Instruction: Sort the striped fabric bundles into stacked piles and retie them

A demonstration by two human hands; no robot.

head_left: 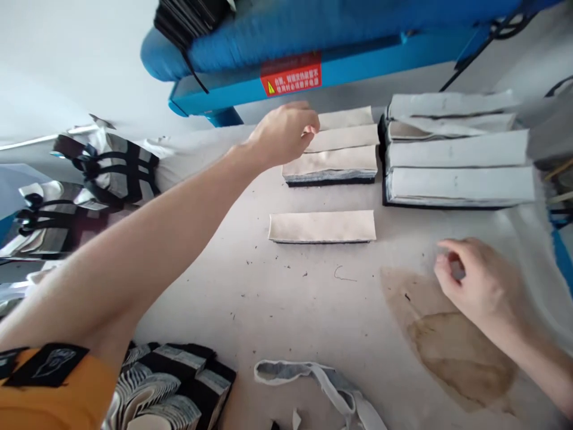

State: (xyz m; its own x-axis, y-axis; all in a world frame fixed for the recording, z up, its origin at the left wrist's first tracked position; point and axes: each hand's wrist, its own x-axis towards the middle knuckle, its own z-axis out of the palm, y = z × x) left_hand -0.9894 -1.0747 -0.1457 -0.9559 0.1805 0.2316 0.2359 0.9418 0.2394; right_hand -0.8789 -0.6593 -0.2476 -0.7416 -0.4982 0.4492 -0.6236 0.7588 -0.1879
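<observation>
My left hand (pixel 289 132) reaches over the left end of several stacks of cream fabric strips (pixel 333 158), its fingers curled together. Whether anything is in those fingers is hidden. In front of these stacks, one separate stack of cream strips (pixel 322 227) lies on the table. Over the right side of the table is my right hand (pixel 481 286), thumb and forefinger bent into a closed ring. Nothing shows in it, and it touches no stack. Wider stacks of white strips (pixel 459 150), with black layers beneath, lie beyond it.
A blue padded beam (pixel 313 36) with a red warning label (pixel 290 76) crosses the back. Tied fabric bundles (pixel 119 167) are at left. Black and white folded pieces (pixel 179 382) and a loose fabric strip (pixel 322 379) lie near me. A brown stain (pixel 456 364) marks the table cover.
</observation>
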